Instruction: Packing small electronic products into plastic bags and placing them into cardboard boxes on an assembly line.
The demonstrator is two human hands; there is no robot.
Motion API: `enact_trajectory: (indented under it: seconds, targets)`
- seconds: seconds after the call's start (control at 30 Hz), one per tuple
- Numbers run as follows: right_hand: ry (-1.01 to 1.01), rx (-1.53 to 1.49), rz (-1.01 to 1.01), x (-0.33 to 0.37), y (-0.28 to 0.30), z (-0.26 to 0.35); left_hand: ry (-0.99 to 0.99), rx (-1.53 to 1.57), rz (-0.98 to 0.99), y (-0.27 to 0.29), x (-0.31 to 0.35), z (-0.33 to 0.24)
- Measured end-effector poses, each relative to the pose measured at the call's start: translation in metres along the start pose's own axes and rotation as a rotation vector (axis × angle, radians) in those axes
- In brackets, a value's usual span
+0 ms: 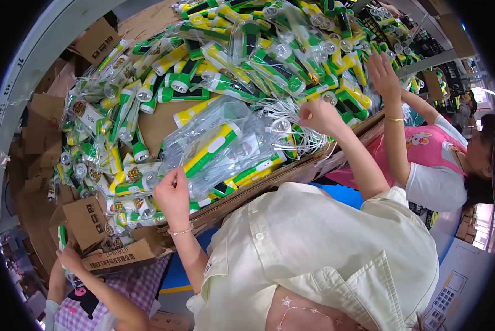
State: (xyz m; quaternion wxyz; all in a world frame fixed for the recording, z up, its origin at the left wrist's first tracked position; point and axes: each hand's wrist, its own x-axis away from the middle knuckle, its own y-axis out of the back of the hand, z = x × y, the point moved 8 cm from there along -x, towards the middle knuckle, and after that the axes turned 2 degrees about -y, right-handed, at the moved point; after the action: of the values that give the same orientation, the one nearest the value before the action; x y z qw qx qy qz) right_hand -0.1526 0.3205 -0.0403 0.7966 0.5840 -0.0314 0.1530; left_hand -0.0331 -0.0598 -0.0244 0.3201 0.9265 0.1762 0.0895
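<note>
A clear bag with a torch inside is pinched by the left hand over the pile. The right hand is curled near white cords; whether one is gripped cannot be told.

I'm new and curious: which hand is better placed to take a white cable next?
Probably the right hand: it is at the white cables; the left hand is farther away, by the clear bag.

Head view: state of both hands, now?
Left hand: closed, pinching a clear plastic bag.
Right hand: curled by the white cables; whether holding one cannot be told.
</note>
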Motion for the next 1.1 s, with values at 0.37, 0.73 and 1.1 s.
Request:
enact_trajectory:
  seconds: [0.37, 0.73, 1.1]
  targets:
    - [0.077, 0.028, -0.009, 0.039, 0.016, -0.014, -0.058, 0.013, -0.023, 0.0, 0.002, -0.004]
    - [0.287, -0.02, -0.123, 0.051, 0.007, 0.003, -0.031, 0.02, -0.009, -0.001, 0.0, 0.002]
    - [0.959, -1.356, 0.073, 0.034, 0.103, 0.224, -0.069, -0.006, -0.036, -0.001, 0.005, 0.0]
